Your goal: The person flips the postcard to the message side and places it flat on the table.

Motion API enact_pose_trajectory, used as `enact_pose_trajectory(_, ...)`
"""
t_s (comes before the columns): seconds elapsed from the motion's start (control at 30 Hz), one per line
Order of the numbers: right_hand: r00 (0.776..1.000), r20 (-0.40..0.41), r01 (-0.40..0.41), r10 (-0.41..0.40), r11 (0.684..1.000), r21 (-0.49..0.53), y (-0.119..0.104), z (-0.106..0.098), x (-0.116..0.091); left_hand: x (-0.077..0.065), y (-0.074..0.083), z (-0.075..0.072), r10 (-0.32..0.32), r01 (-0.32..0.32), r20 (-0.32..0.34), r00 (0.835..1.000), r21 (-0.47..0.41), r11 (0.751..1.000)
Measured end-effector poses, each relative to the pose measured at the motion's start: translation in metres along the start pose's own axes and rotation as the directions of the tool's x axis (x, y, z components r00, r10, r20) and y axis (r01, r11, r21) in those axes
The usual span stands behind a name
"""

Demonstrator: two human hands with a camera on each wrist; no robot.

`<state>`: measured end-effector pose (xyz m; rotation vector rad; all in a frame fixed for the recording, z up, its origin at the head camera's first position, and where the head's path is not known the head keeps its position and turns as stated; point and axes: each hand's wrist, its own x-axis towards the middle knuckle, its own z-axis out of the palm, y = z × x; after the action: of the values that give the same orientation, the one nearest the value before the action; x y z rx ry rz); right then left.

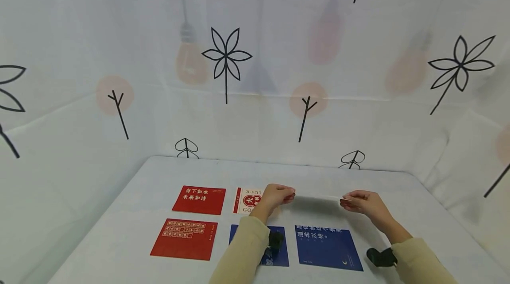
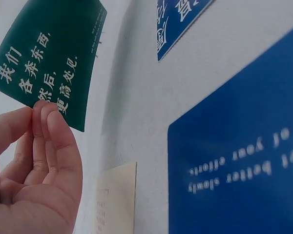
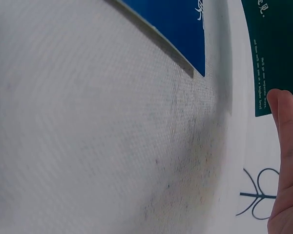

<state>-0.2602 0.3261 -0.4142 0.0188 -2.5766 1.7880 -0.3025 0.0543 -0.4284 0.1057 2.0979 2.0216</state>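
A dark green card (image 2: pixel 53 53) with white Chinese writing is held above the table between both hands. My left hand (image 1: pixel 276 196) pinches one corner of it between thumb and fingertips. My right hand (image 1: pixel 363 206) holds the opposite end, its fingers against the card's edge in the right wrist view; the thumb there is mostly out of frame. In the head view the card is almost edge-on, so its face is hidden. Below the left forearm lies a blue card (image 1: pixel 280 255), partly covered. Another blue card (image 1: pixel 330 249) lies between the two forearms.
Two red cards, an upper one (image 1: pixel 201 202) and a lower one (image 1: pixel 184 242), lie at the left of the white table (image 1: pixel 119 231). A cream and red card (image 1: pixel 244 202) is partly behind the left hand. A patterned white cloth (image 1: pixel 259 120) hangs behind and around.
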Motion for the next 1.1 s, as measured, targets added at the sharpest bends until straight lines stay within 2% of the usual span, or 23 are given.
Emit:
enact_pose_trajectory(0.3,1.0,-0.004,-0.005,0.005,1.0,-0.019,0.0017,0.0008,-0.0011,-0.0024,-0.0001,-0.0005,0.009,-0.009,-0.006,1.0,-0.004,1.0)
enact_pose_trajectory(0.63,1.0,-0.016,-0.01,0.008,0.997,-0.079,0.0015,0.0013,-0.0031,-0.0023,-0.002,0.0,0.019,-0.019,-0.001,1.0,-0.008,1.0)
enact_pose_trajectory(0.77,1.0,-0.027,-0.007,0.003,0.991,-0.136,0.0018,0.0011,-0.0036,-0.0024,-0.0017,0.001,0.015,-0.015,-0.006,1.0,-0.013,1.0)
enact_pose_trajectory(0.87,0.999,-0.034,-0.017,0.012,0.985,-0.172,0.0018,0.0017,-0.0037,-0.0029,-0.0015,0.0021,0.009,-0.01,-0.013,1.0,-0.015,1.0)
enact_pose_trajectory(1.1,0.999,-0.038,-0.025,0.019,0.983,-0.179,0.0026,0.0034,-0.0018,-0.003,-0.0022,0.0045,0.004,-0.003,-0.059,0.998,0.013,1.0)
